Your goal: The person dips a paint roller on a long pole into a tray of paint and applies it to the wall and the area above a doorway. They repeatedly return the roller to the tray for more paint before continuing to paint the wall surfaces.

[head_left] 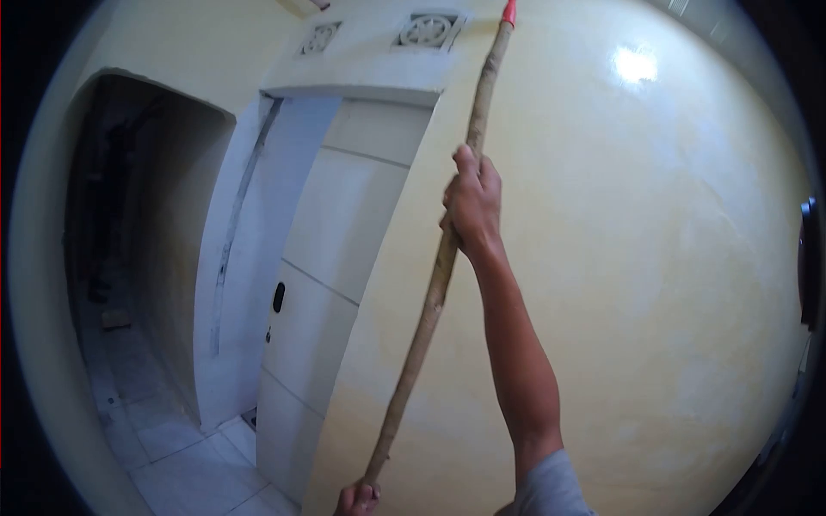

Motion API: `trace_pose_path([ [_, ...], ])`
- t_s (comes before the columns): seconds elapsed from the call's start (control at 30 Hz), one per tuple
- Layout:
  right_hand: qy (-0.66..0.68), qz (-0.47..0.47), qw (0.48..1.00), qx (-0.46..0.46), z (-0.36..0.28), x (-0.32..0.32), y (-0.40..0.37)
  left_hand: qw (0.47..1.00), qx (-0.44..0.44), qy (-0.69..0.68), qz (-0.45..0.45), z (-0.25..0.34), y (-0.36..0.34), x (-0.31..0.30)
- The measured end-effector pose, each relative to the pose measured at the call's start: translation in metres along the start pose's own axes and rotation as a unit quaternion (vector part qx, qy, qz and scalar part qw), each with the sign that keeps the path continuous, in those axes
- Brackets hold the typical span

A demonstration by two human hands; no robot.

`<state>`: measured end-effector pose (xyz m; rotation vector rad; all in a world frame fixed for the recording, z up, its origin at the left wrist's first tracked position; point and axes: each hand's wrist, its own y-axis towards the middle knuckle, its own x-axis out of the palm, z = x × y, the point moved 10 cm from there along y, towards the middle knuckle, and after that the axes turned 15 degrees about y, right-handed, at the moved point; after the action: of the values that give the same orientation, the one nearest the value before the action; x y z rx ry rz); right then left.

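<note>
A long wooden pole (423, 331) runs diagonally from the bottom centre up to the top of the view, where a red fitting (509, 12) sits on its end. My right hand (473, 198) is wrapped round the upper part of the pole, with the arm stretched upward. Low in the view, my left hand (357, 498) grips the pole near its lower end, partly cut off by the frame edge. Behind the pole stands a yellowish wall (619, 284). What the red end touches, if anything, is out of view.
A white door (327, 249) stands partly open left of the pole, below patterned vent blocks (428, 30). Further left, a dark passage (163, 215) has a dim figure, perhaps a person, inside. Pale floor tiles (198, 473) lie below. A dark object (809, 262) is at the right edge.
</note>
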<state>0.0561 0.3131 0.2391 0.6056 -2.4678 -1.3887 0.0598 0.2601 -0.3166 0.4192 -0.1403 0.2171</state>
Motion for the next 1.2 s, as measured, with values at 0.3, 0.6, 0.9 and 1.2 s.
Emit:
trace_pose_path([
  [0.3,-0.013,0.006,0.999,-0.03,0.066,0.054,0.026,0.998,-0.015,0.003,0.065,-0.053,0.018,-0.1],
  [0.6,-0.023,0.046,0.999,-0.008,0.103,0.113,0.04,0.982,-0.045,-0.102,0.153,-0.074,0.039,-0.218],
  [0.9,-0.038,0.095,0.995,-0.007,0.122,0.16,0.059,0.996,0.0,-0.043,0.078,-0.049,0.058,-0.303],
  [1.2,-0.031,0.105,0.994,0.026,0.148,0.167,0.063,0.997,0.003,-0.052,0.049,-0.028,0.072,-0.307],
])
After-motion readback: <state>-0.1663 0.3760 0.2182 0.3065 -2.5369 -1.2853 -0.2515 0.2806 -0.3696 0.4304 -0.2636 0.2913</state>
